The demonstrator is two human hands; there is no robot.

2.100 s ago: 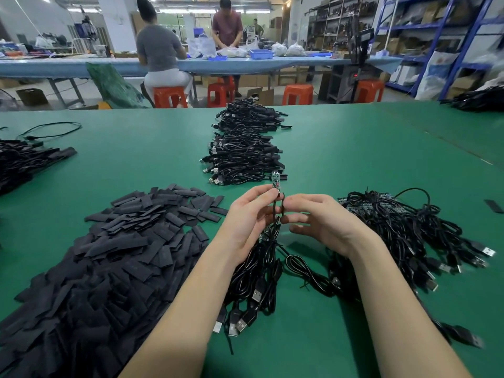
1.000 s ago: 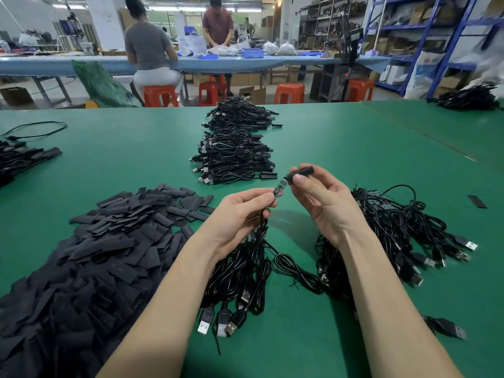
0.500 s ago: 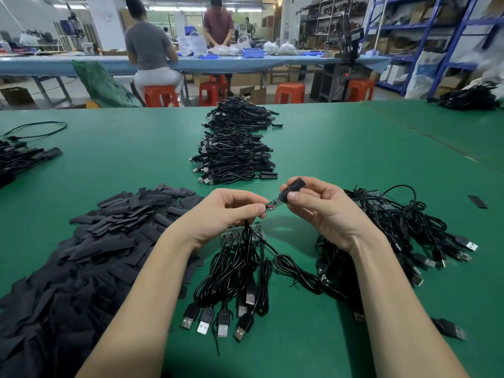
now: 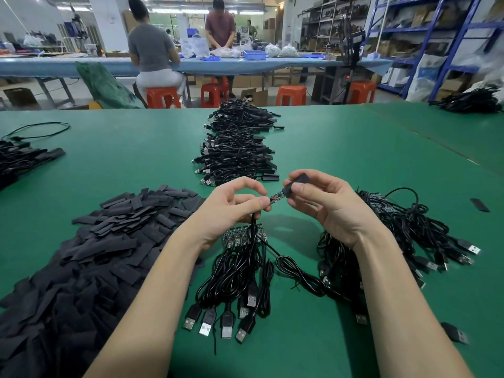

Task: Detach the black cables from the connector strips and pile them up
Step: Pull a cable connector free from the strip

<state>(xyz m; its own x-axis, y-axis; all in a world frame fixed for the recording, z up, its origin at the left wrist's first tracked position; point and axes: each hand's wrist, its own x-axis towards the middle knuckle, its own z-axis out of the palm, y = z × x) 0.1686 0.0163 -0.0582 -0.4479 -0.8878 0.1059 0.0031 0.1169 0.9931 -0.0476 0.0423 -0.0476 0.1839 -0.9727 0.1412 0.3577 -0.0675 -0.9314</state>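
My left hand (image 4: 231, 208) pinches a black cable (image 4: 253, 222) just behind the small circuit board (image 4: 276, 198) at its end. My right hand (image 4: 324, 203) pinches a black sleeve (image 4: 296, 184) whose near end covers the tip of that board. Below my hands a connector strip (image 4: 240, 237) lies on the green table (image 4: 341, 154) with a bundle of black USB cables (image 4: 237, 285) still joined to it. A second tangle of cables (image 4: 403, 236) lies to the right. Two piles of finished cables (image 4: 237, 156) sit further back in the middle.
A large heap of flat black sleeves (image 4: 81, 263) covers the table to the left. More cables (image 4: 19, 159) lie at the far left edge and at the far right back (image 4: 471, 100). One loose sleeve (image 4: 479, 205) lies to the right. Two people work at a bench behind.
The connector strip has dropped from my left hand to the table. My left hand now holds a single cable end, and my right hand has brought a black sleeve onto its board.
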